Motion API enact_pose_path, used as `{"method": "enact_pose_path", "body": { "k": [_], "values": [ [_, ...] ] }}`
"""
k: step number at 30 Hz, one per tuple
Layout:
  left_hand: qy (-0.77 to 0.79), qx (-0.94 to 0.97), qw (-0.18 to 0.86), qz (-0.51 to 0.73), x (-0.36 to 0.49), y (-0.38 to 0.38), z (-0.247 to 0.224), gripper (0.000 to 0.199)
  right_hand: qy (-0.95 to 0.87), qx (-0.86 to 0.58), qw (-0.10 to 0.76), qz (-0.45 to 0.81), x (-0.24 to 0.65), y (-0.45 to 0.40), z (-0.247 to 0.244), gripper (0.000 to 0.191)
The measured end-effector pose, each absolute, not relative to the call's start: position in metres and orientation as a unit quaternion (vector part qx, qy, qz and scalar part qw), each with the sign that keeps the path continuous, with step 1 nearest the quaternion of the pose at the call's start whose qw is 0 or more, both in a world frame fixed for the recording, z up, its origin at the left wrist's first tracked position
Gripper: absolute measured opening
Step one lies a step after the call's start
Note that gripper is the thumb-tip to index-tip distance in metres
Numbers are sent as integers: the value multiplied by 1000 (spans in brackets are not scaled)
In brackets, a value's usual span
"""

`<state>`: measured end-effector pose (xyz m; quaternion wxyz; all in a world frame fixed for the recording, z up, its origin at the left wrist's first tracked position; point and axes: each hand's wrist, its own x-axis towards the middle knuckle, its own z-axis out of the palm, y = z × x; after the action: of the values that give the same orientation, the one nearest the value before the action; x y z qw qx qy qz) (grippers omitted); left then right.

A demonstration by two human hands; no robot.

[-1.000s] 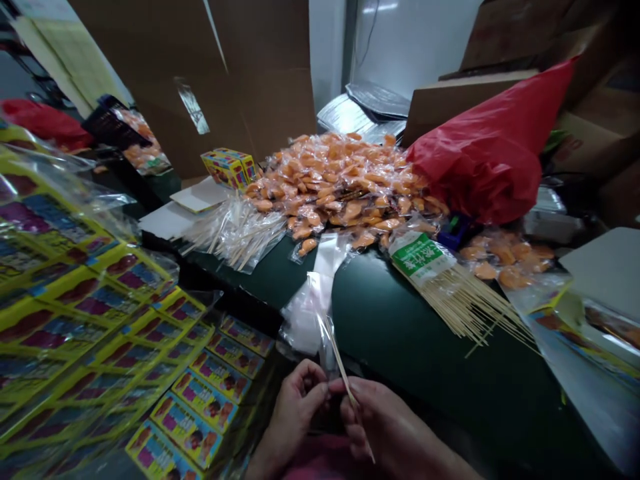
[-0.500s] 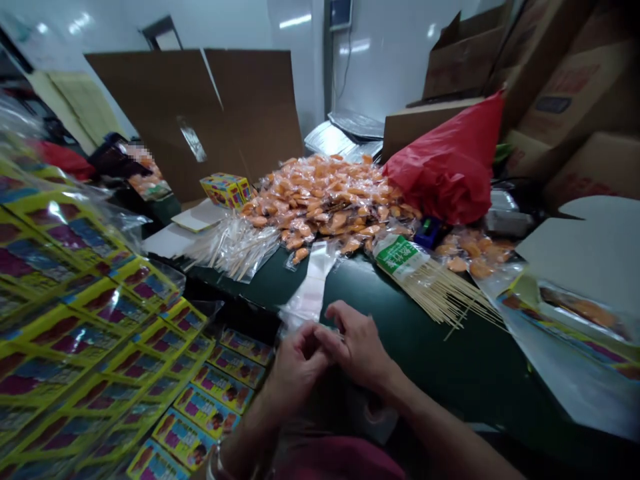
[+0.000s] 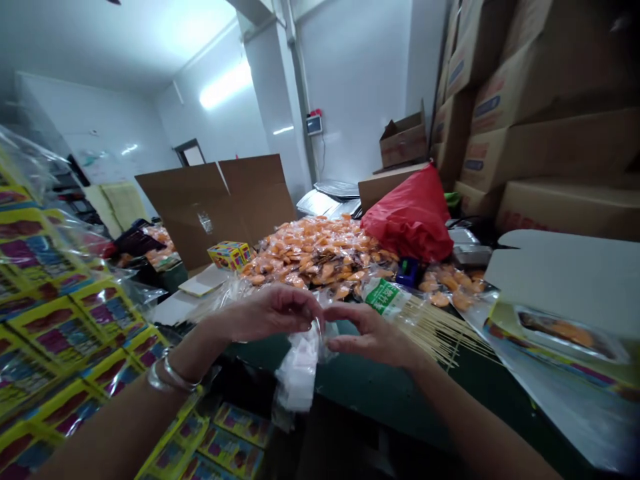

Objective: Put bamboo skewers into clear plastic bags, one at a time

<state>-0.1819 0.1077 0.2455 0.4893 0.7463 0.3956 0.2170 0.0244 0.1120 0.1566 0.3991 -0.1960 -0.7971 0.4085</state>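
Note:
Both hands are raised over the near edge of the dark green table [image 3: 360,387]. My left hand [image 3: 273,312], with silver bangles at the wrist, has its fingers closed on the top of a clear plastic strip [image 3: 299,373] with white pieces in it, which hangs down over the edge. My right hand [image 3: 367,333] is beside it, thumb and forefinger apart, fingertips close to the top of the strip and some clear film. Behind the hands lies a heap of orange wrapped pieces [image 3: 320,247].
Bamboo skewers [image 3: 440,330] in a green-labelled bag lie right of my right hand. A red bag [image 3: 410,217] and stacked cartons [image 3: 540,127] stand behind. Packed yellow boxes [image 3: 55,320] rise at the left. An opened white box [image 3: 570,280] lies at the right.
Both hands have risen and moved apart somewhat, lifting the plastic strip off the table top. The camera view has tilted upward.

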Motion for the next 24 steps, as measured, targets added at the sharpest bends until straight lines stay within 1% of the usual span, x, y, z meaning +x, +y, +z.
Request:
{"method": "enact_pose_path", "body": {
  "k": [2,4,6,8,10,13,15,17,21,24],
  "values": [
    [396,760,473,205,-176,114,241,19,-779,-219,398,433,34,110,153,17],
    [398,767,470,179,-172,123,232,22,-760,-259,410,432,45,108,147,16],
    [395,772,475,152,-166,132,221,18,-759,-295,411,411,55,107,140,14],
    [393,768,482,157,-159,139,208,16,-769,-331,402,371,63,109,134,15],
    [395,743,503,196,-150,145,191,23,-773,-369,401,325,69,114,128,19],
    [404,671,549,290,-137,153,158,31,-764,-415,411,275,75,127,119,23],
    [407,630,566,342,-131,158,135,34,-756,-424,421,267,76,134,112,25],
    [405,601,575,380,-127,163,116,36,-757,-413,422,278,76,138,106,22],
    [397,564,591,417,-126,168,99,35,-774,-378,430,270,73,141,95,14],
    [399,554,605,410,-129,170,94,35,-754,-384,472,247,75,149,82,19]
  ]
}}
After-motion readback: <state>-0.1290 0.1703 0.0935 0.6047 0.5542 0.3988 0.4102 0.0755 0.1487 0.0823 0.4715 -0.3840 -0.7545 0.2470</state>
